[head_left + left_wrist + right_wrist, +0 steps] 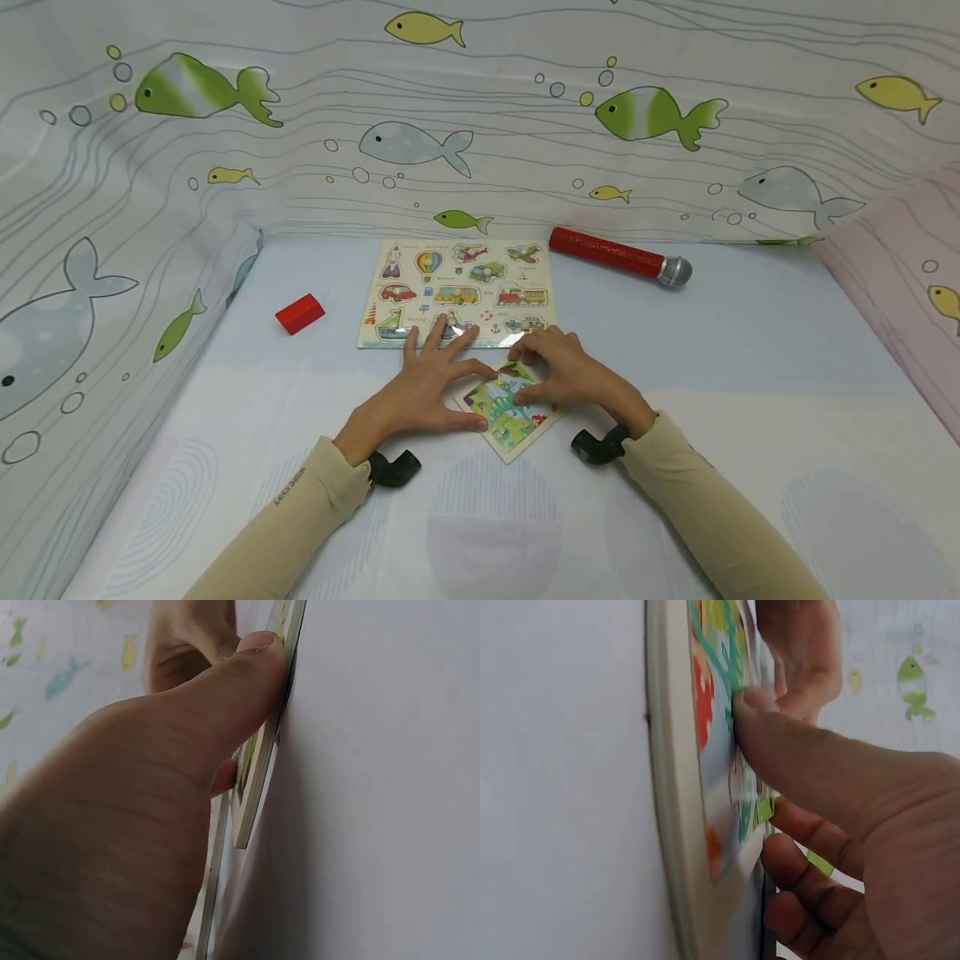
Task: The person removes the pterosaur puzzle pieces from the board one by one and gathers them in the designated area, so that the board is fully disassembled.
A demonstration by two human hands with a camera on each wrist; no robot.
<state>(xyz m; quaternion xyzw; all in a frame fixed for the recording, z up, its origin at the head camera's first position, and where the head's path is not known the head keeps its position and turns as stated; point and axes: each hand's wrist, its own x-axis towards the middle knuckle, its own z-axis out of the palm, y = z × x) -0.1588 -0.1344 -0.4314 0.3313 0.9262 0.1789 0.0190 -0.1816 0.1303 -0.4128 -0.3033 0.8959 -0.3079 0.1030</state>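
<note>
From left wrist only, puzzle [256,787] edge-on

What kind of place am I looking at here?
Probably a child's play area, perhaps a set-up one: cartoon fish-print cloth around it, a vehicle picture board and a small square puzzle point that way.

Small square puzzle [504,410] — multicoloured, pale-rimmed, turned cornerwise.

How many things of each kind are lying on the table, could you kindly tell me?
Boards: 2 (small board, large board)
Block: 1
Microphone: 1
Total: 4
</note>
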